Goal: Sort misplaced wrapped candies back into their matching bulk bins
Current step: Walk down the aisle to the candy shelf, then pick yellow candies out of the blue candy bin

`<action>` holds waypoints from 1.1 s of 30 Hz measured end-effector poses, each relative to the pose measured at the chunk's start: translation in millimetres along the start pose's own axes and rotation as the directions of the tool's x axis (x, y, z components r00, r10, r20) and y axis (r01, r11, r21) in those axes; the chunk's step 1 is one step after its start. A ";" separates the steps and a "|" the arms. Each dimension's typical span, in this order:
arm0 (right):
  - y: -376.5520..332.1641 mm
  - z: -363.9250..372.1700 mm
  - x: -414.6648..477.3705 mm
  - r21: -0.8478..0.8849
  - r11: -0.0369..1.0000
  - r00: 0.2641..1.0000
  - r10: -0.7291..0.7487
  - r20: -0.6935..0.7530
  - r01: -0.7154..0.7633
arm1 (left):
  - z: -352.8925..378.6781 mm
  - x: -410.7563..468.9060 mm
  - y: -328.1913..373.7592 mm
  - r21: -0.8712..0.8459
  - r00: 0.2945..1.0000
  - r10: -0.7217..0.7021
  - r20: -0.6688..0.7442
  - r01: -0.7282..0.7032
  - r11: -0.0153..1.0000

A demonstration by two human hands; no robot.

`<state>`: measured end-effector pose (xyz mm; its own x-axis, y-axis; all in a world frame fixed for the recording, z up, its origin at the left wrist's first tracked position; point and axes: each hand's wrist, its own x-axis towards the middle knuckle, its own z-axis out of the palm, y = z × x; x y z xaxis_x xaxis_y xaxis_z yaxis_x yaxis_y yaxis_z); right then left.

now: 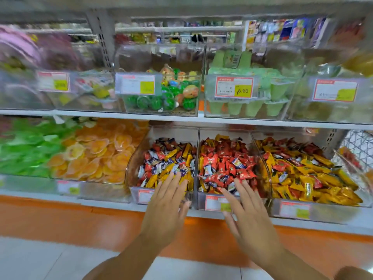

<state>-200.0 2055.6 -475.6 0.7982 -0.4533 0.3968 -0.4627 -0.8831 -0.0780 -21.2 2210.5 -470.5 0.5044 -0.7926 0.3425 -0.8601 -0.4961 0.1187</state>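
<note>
Three clear bulk bins of wrapped candies stand side by side on the lower shelf. The left bin [134, 158] holds a mix of yellow, red and purple-white candies [167, 160]. The middle bin [198, 197] holds mostly red candies [224, 160] with some blue-white and yellow ones among them. The right bin [262, 158] holds mostly yellow candies [314, 176] with some red ones. My left hand [167, 205] reaches flat, fingers straight, over the left bin's front edge. My right hand [248, 211] is spread flat before the middle bin. Both hands hold nothing.
Left of the candy bins lie orange jelly cups [101, 154] and green ones [26, 150]. The upper shelf [161, 119] carries clear bins of green balls [167, 96] and green cups [248, 89] with price tags. An orange base panel [70, 221] runs below. A wire basket [359, 144] sits far right.
</note>
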 end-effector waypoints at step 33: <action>-84.3 45.5 288.1 0.160 0.930 0.788 -0.365 0.496 0.331 | 4.3 112.4 -100.2 -0.095 0.956 -0.011 0.293 0.041 0.995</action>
<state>86.6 1993.9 -396.4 0.9891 -0.0945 -0.1129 -0.1047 -0.9906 -0.0878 122.0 2169.6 -447.9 0.5139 -0.8562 0.0530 -0.8423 -0.4919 0.2205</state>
